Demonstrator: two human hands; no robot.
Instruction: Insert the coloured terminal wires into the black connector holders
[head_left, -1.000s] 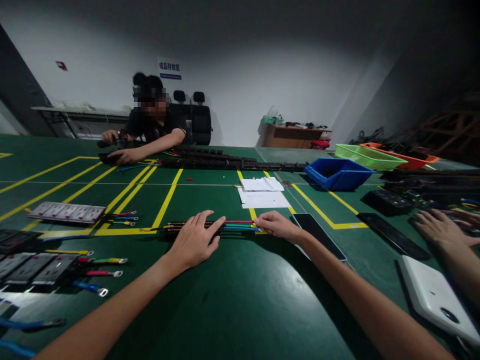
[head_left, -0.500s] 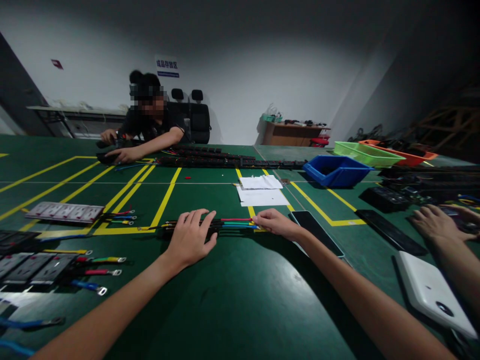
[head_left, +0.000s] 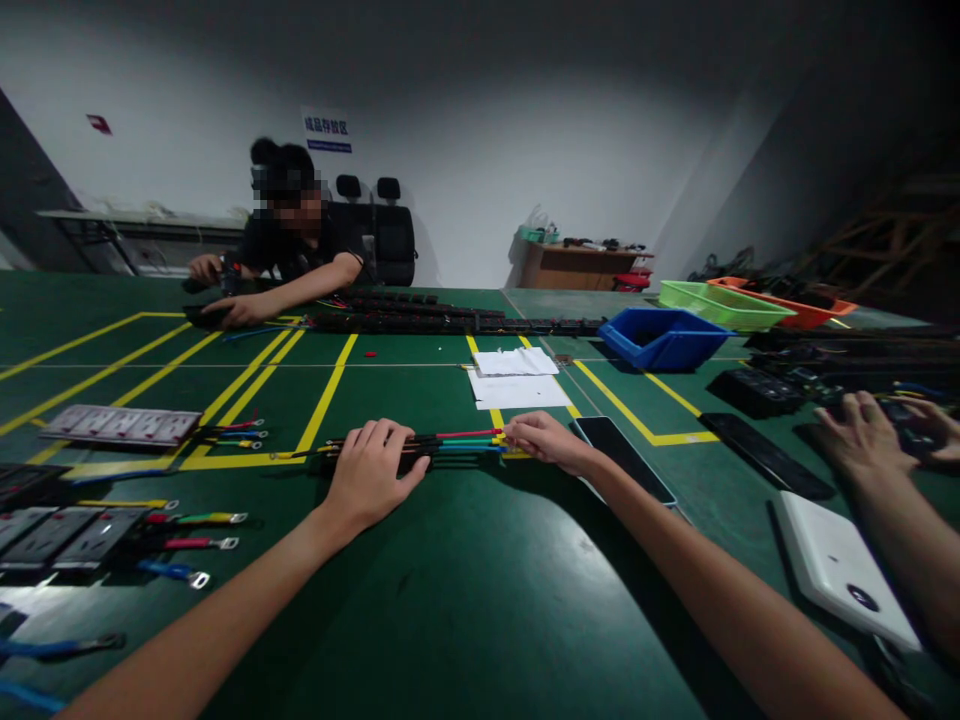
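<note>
A bundle of coloured wires [head_left: 465, 445], with red, green and blue strands, runs left to right on the green table in front of me. My left hand [head_left: 373, 470] lies over its black middle part, fingers bent down across it and thumb apart. Much of that black part is hidden under the palm. At the right end of the strands, the thumb and fingertips of my right hand [head_left: 544, 440] are pinched together by the wire ends, where small yellow bits show. Beyond my left hand, yellow-and-black leads [head_left: 300, 454] stick out from the bundle.
Socket strips [head_left: 120, 425] and grey sockets [head_left: 75, 535] with ring-terminal leads lie left. Right are a phone [head_left: 626, 460], a white device [head_left: 844, 570] and another person's hands [head_left: 862, 435]. Paper [head_left: 517, 380], a blue bin [head_left: 664, 340] and a co-worker [head_left: 292, 230] are farther back.
The view has shifted slightly, moving the scene left. My left hand stays over the bundle. Yellow bits now show more clearly at my right fingertips. The hands at the right edge have shifted.
</note>
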